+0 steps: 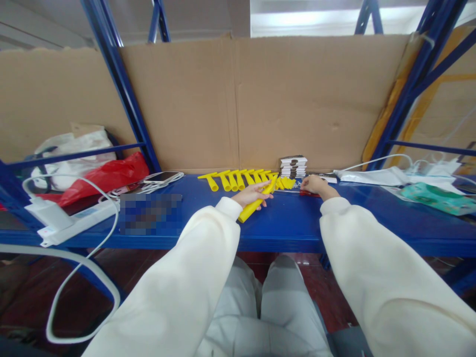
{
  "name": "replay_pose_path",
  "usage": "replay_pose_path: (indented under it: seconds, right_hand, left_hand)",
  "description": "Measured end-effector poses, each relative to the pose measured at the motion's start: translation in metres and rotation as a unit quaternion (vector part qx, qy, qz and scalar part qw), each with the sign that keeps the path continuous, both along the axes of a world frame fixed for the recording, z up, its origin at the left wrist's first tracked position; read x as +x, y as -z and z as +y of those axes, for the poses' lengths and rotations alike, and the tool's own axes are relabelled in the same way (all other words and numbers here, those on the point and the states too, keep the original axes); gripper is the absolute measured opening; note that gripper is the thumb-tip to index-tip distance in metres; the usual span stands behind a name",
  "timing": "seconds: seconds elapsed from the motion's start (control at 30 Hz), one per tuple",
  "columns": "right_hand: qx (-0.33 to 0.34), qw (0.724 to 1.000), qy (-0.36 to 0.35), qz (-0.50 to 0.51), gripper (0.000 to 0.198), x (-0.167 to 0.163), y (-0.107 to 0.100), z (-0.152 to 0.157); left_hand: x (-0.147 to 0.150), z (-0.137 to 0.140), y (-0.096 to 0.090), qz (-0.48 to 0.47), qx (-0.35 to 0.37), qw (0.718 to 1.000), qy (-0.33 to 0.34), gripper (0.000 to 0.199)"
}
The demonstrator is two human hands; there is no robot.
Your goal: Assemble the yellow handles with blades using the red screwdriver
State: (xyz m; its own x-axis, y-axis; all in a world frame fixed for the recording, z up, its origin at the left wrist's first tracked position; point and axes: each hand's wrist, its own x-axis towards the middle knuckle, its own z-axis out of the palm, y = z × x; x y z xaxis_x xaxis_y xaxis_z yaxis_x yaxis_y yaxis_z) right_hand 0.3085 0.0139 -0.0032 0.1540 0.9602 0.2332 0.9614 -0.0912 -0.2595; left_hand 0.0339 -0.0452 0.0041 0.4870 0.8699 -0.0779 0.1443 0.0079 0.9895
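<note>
My left hand (pixel 253 195) is wrapped round a yellow T-shaped plastic handle (pixel 250 211), its round end pointing down toward me. Behind it, a row of similar yellow T-shaped handles (pixel 233 181) lies on the blue table with their hollow ends facing me. Small flat yellow pieces (pixel 285 183) lie in a pile to the right of the row. My right hand (pixel 314 185) is closed, fingertips down at a small red item (pixel 308 194) on the table. Whatever its fingers pinch is too small to make out.
A stack of small white-and-black boxes (pixel 293 167) stands against the cardboard backing (pixel 297 99). At left are a power strip (pixel 78 223), cables, a phone (pixel 163 177) and a red bag (pixel 111 173). A green packet (pixel 439 197) and white sheets lie at right.
</note>
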Motion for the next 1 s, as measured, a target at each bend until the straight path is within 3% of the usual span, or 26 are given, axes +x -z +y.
replay_pose_path:
  seconds: [0.1,0.53,1.0]
  right_hand:
    - [-0.052,0.998,0.020,-0.014,0.021,-0.007,-0.006,-0.005]
    - [-0.120,0.989,-0.021,-0.084,0.026,-0.014,-0.020,-0.011]
    - [-0.093,0.991,-0.052,-0.084,0.022,-0.008,-0.012,0.001]
  left_hand:
    - [-0.001,0.002,0.000,-0.018,-0.010,1.000,0.001,0.080]
    - [-0.005,0.010,0.006,-0.067,-0.024,0.997,0.027,0.084]
    - [-0.005,0.009,0.005,-0.093,-0.043,0.994,0.024,0.082]
